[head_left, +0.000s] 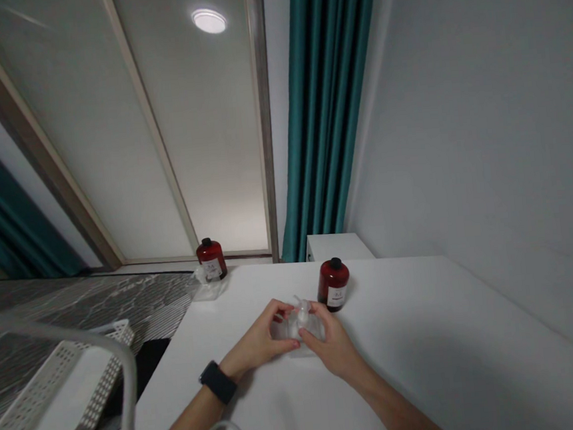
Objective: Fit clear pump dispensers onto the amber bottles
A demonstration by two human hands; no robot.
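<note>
Both my hands meet over the middle of the white table (427, 336). My left hand (257, 341), with a black watch on the wrist, and my right hand (334, 348) are closed from either side on a small clear plastic packet holding a white pump head (301, 315). A dark red bottle (333, 284) with a black cap and white label stands just beyond my right hand. A second dark red bottle (211, 260) stands at the table's far left corner, beside a crumpled clear plastic wrapper (203, 286).
A white perforated rack (55, 389) with a grey tube frame stands left of the table. A white wall runs along the right side. Teal curtains (322, 111) and a window lie behind; a small white cabinet (337, 245) sits past the far edge.
</note>
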